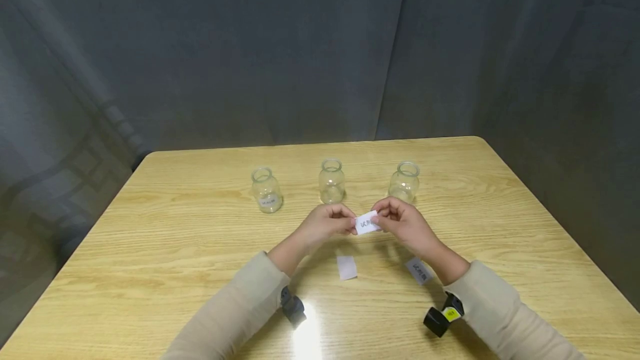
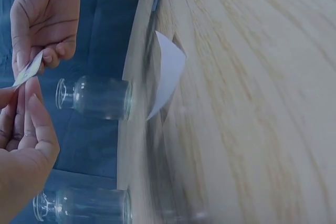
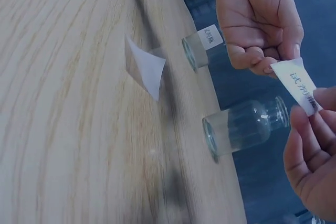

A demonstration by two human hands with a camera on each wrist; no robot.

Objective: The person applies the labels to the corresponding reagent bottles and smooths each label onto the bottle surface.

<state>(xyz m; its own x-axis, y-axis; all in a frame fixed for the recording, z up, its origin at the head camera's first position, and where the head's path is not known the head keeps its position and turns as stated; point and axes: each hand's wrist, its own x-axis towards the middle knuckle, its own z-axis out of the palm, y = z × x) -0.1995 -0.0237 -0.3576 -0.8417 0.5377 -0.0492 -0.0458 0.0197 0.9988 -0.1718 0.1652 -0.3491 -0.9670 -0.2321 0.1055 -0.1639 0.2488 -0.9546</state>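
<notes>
A small white paper label (image 1: 366, 223) with handwritten dark characters is held up over the table between both hands. My left hand (image 1: 325, 222) pinches its left edge, and my right hand (image 1: 406, 228) pinches the right edge between thumb and fingers. In the right wrist view the label (image 3: 298, 86) is slightly bent, its writing partly covered by the right thumb. Beyond the hands stand three clear glass jars: the left jar (image 1: 266, 185) bears a similar label low on its front, while the middle jar (image 1: 331, 182) and right jar (image 1: 404, 181) show no label.
On the wooden table (image 1: 175, 238), a blank white paper piece (image 1: 347, 267) with curled edges lies below the hands. Another written label (image 1: 419, 271) lies by the right forearm. A dark grey curtain (image 1: 250, 54) hangs behind the table's far edge.
</notes>
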